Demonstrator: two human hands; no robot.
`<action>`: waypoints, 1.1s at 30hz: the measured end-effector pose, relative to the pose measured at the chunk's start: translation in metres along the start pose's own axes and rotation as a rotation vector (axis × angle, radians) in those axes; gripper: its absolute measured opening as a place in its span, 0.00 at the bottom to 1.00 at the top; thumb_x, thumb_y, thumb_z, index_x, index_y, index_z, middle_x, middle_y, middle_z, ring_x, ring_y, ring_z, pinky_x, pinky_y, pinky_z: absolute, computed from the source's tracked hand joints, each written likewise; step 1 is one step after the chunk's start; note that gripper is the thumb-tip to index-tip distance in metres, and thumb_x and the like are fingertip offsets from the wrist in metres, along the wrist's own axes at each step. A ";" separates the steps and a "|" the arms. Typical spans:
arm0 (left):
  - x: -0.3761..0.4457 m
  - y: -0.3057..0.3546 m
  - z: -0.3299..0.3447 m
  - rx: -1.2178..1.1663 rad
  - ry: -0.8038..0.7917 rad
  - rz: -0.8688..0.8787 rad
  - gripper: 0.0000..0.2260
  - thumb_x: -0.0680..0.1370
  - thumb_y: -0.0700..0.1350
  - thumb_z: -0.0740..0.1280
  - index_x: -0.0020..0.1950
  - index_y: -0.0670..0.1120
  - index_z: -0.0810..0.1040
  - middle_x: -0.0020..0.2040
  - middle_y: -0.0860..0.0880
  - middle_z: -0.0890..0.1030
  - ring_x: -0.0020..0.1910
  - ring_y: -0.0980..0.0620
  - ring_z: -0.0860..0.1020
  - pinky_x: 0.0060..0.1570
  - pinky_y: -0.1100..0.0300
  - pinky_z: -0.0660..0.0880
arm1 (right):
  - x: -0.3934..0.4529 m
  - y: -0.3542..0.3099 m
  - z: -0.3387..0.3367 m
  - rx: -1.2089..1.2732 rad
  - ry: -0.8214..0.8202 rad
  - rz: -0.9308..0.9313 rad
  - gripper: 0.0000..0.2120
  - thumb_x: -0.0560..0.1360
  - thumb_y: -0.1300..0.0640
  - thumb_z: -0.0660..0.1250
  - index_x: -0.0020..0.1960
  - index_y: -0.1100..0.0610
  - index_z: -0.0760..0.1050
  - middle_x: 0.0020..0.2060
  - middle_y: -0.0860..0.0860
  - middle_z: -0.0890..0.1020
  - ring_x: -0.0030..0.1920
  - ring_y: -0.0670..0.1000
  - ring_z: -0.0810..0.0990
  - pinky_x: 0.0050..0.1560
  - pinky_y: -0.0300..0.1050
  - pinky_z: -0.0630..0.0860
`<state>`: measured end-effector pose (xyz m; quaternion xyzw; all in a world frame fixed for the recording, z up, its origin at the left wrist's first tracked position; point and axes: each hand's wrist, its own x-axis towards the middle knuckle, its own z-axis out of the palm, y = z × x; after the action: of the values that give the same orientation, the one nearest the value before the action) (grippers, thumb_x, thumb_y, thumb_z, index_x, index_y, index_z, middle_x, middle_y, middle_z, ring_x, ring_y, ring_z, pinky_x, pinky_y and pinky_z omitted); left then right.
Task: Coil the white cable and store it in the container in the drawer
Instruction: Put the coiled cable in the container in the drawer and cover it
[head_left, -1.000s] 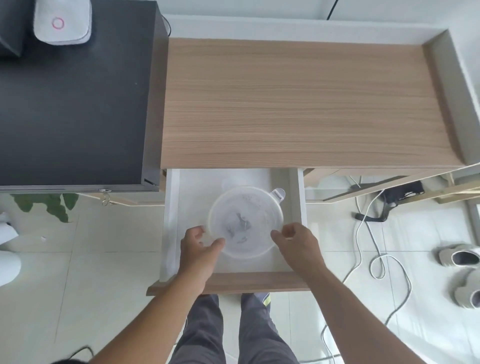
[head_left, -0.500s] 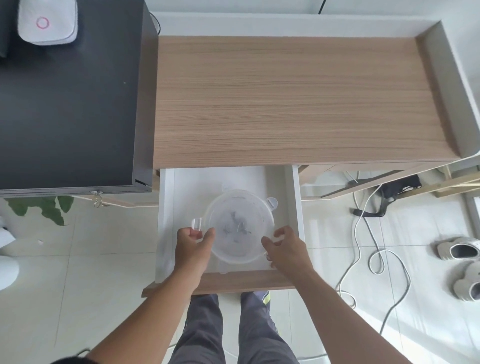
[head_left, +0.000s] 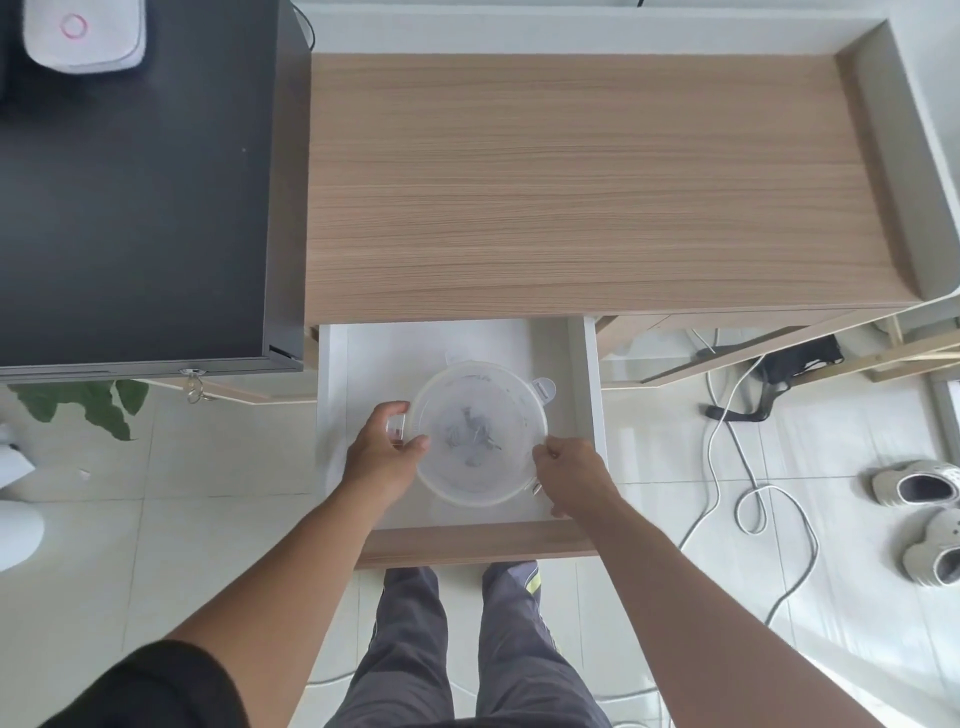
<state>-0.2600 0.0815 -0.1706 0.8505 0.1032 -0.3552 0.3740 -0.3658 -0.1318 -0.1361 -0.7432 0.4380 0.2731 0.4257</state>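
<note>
container (head_left: 480, 434): round, translucent, lidded, in open drawer (head_left: 335, 395) | left hand (head_left: 382, 457): fingers pinch left-rim clip | right hand (head_left: 571, 470): fingers pinch front-right rim clip

round translucent plastic container (head_left: 480, 434): milky white, grey blurred shapes showing through lid; pull-out drawer (head_left: 592, 395): white inside, light wood-grain front; rectangular wooden desk top (head_left: 571, 182): tan with fine horizontal grain, grey-white raised edge; boxy cabinet (head_left: 130, 182): matte black top; padded pouch (head_left: 85, 34): pale grey with a pink ring mark; tiled floor (head_left: 208, 467): glossy off-white; floor cable (head_left: 727, 457): white; trousers (head_left: 415, 649): dark grey, yellow-green accent
</note>
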 end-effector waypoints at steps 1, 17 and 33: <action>0.003 0.001 -0.001 0.003 -0.018 0.003 0.21 0.79 0.49 0.72 0.69 0.61 0.71 0.52 0.51 0.80 0.46 0.55 0.80 0.38 0.61 0.74 | 0.000 -0.001 -0.001 0.008 -0.009 0.022 0.15 0.80 0.53 0.59 0.50 0.58 0.82 0.40 0.58 0.85 0.36 0.58 0.80 0.45 0.58 0.85; 0.000 0.004 -0.003 -0.147 0.163 0.006 0.17 0.80 0.47 0.72 0.64 0.57 0.69 0.57 0.51 0.78 0.46 0.57 0.78 0.37 0.62 0.70 | 0.023 -0.018 0.006 -0.141 0.149 -0.199 0.27 0.82 0.49 0.63 0.80 0.44 0.62 0.65 0.51 0.82 0.64 0.57 0.80 0.60 0.50 0.75; -0.015 0.009 0.014 -0.144 0.294 -0.005 0.20 0.80 0.51 0.72 0.71 0.51 0.78 0.70 0.49 0.79 0.63 0.45 0.79 0.60 0.48 0.77 | 0.027 -0.012 0.021 0.245 0.119 -0.112 0.24 0.83 0.52 0.63 0.79 0.49 0.67 0.71 0.54 0.77 0.67 0.54 0.78 0.55 0.40 0.70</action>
<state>-0.2741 0.0670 -0.1616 0.8639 0.1842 -0.2195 0.4142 -0.3435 -0.1214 -0.1629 -0.7240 0.4505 0.1489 0.5008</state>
